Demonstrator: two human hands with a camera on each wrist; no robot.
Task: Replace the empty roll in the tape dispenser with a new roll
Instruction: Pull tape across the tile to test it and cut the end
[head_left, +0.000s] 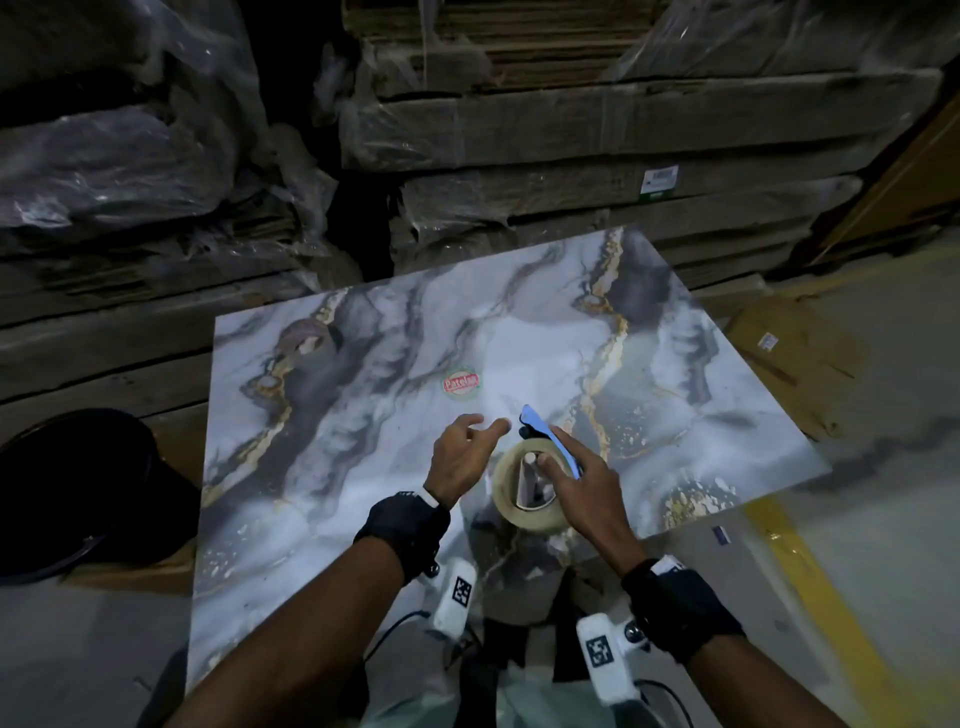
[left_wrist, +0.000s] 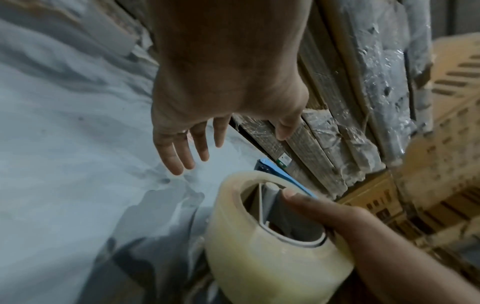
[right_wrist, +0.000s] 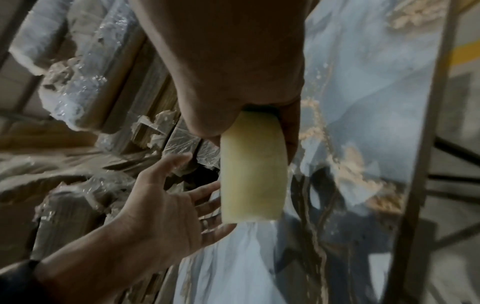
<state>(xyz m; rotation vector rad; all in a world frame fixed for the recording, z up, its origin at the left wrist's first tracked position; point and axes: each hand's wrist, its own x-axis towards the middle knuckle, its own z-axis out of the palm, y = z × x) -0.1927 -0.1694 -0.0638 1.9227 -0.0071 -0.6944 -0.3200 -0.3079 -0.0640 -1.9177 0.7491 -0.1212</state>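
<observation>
Right hand (head_left: 576, 486) of mine grips the tape roll (head_left: 527, 488) on the blue dispenser (head_left: 550, 441) above the marble tabletop (head_left: 363, 415); my left hand (head_left: 462, 457), fingers spread and holding nothing, hovers just beside it.

tape dispenser (head_left: 550, 441) mostly hidden behind tape roll (head_left: 524, 488) and right hand (head_left: 582, 493)

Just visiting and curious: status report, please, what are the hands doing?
Right hand holds tape roll on blue dispenser. Left hand open, beside roll, holding nothing. Nothing in the way on marble tabletop.
</observation>
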